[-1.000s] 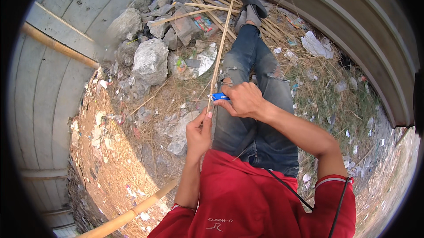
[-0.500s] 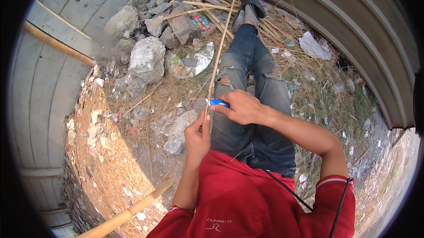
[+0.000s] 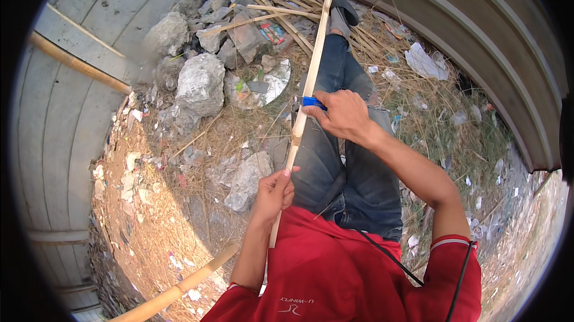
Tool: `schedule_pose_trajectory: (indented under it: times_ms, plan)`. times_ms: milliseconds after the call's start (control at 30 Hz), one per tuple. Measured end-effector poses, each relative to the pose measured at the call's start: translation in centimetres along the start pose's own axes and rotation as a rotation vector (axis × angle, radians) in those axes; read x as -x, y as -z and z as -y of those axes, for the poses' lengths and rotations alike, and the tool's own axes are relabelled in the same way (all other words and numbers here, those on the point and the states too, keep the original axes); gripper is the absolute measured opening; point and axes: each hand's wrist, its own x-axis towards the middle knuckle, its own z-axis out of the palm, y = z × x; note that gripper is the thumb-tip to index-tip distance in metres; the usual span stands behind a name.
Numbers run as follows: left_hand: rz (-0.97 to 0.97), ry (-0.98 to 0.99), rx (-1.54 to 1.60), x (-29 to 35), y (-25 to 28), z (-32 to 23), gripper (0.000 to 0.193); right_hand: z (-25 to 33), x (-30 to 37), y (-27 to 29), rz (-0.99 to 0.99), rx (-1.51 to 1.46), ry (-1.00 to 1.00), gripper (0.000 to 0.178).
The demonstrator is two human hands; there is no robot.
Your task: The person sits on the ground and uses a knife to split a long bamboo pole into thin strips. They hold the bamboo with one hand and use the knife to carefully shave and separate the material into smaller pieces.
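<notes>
To your left you have a grey wall [image 3: 63,143] of long, flat panels, marked with dark smudges near its top and crossed by a round, yellow-brown bamboo pole [image 3: 81,62]. A brownish-grey, ribbed wall [image 3: 478,35] stands ahead and to your right. Under you is rough ground [image 3: 433,134] with dry, straw-coloured grass and scattered pale scraps; a crumpled white sheet [image 3: 426,61] lies near the ribbed wall. Chunky, pale grey rocks [image 3: 200,83] are heaped ahead of you, toward the panelled side. Sunlight brightens a patch at your left, ending in a slanting edge of shade, and reaches your far right too.
</notes>
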Motion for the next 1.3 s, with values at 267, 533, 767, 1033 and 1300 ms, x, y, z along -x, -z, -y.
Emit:
schedule_pose_trajectory:
  times_ms: [267,533,767,1033,1300]
  plan:
    - [-0.153,-0.299,-0.218,-1.5,-0.2,0.4,0.036,1.9,2.3,1.4,-0.001,-0.306,0.073,0.047]
    - [-0.29,-0.537,-0.595,-1.8,-0.3,0.8,0.035,2.2,1.6,-3.3,-0.171,-0.45,0.307,0.037]
    - [-0.182,-0.358,-0.492,-0.6,0.4,0.0,0.034,0.2,1.0,-0.9,0.233,-0.902,0.156,0.029]
    - [-0.248,-0.374,-0.389,-1.7,1.6,0.6,0.037,-10.9,5.4,6.5,-0.198,0.112,-0.573,0.043]
    - [-0.161,-0.314,-0.388,-4.1,-0.6,1.6,0.037,-2.8,8.6,3.2,0.069,-0.218,-0.195,0.048]
